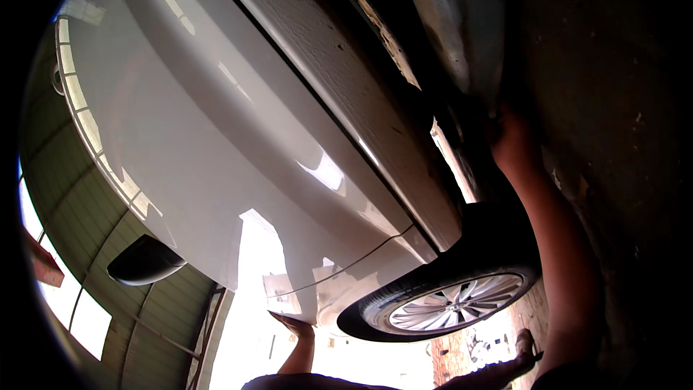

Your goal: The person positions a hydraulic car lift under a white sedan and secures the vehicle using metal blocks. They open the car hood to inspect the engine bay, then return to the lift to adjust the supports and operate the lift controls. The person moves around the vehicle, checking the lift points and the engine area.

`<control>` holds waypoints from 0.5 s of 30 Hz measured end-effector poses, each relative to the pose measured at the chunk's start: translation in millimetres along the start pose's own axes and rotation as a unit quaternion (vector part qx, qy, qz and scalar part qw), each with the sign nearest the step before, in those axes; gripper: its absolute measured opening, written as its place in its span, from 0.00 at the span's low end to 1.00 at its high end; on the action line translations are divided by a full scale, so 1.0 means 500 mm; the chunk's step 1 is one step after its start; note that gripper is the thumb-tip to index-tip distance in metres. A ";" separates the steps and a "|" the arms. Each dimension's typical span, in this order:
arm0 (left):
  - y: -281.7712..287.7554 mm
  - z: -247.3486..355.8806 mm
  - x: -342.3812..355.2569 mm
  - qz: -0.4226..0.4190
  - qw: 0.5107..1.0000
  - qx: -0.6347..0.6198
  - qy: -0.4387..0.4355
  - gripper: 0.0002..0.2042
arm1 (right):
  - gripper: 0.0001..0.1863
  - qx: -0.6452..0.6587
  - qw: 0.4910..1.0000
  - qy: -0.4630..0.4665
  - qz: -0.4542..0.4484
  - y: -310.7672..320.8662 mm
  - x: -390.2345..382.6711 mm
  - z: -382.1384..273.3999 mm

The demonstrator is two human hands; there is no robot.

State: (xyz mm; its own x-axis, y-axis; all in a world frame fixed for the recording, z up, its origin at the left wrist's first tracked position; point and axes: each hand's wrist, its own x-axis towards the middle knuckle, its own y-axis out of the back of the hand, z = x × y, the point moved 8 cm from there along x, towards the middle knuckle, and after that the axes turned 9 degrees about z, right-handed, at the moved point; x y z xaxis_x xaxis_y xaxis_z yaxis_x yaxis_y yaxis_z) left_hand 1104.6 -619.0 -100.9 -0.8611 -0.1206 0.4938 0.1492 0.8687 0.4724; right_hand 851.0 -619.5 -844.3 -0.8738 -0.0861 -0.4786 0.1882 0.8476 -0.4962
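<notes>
A white car's side panel (216, 137) leans across the view, with its dark lower sill (339, 65) along the right side. My left hand (296, 326) rests against the glossy bodywork near the front wheel (455, 303), its fingers stretched out and holding nothing visible. My right arm reaches past the wheel into the dark beneath the car. There my right hand (512, 137) is at the end of a long greyish part (462, 22). Deep shadow hides its fingers, so I cannot make out its grip.
A black side mirror (146, 260) sticks out at the left. Behind it rises a ribbed green wall or roof (79, 195) with bright openings. Dark ground (613, 101) fills the right side. Near the bottom, a foot (525, 347) shows beyond dark clothing.
</notes>
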 end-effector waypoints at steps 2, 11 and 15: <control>0.001 -0.004 0.002 -0.001 1.000 -0.006 0.003 0.41 | 0.20 -0.012 1.000 -0.002 -0.003 -0.003 -0.002 0.004; 0.006 0.000 0.003 0.013 1.000 0.000 -0.010 0.41 | 0.21 -0.031 0.999 -0.021 -0.011 0.002 -0.007 0.004; 0.018 -0.010 -0.007 0.009 1.000 0.018 -0.004 0.40 | 0.21 -0.041 0.999 -0.014 -0.005 0.006 -0.017 0.004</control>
State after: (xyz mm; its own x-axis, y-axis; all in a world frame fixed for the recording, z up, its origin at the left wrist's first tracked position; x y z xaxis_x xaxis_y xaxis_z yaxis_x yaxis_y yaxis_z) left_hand 1111.2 -613.2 -94.7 -0.8626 -0.1010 0.4958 0.1476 0.8870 0.4376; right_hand 860.0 -617.2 -843.4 -0.8625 -0.1085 -0.4942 0.1407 0.8868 -0.4402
